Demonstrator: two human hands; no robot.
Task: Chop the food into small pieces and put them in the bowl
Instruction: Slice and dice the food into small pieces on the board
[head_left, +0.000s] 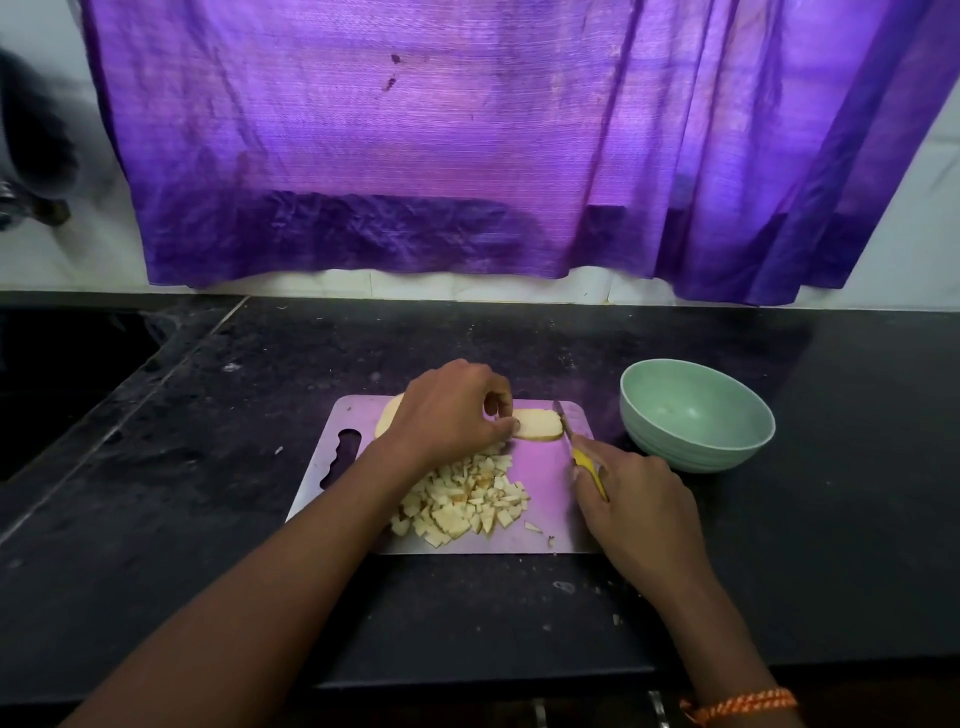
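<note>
The left hand (451, 410) pinches a pale bread slice (537, 424) at the far edge of the shiny metal cutting board (545, 499). The right hand (631, 499) grips a yellow-handled knife (582, 452), blade at the slice's right end. Diced pieces (462, 501) heap mid-board. The pale green bowl (696, 413) sits just right, on bare black counter (857, 467).

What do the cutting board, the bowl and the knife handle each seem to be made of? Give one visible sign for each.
Cutting board: probably metal, possibly steel; thin, flat, with a smooth sheen mirroring the curtain's purple.
Bowl: likely plastic or glazed ceramic, pale green, matte-smooth, with faint ridges round its outside.
Knife handle: apparently yellow plastic, judging by its bright uniform colour; the right hand covers most of it.
</note>
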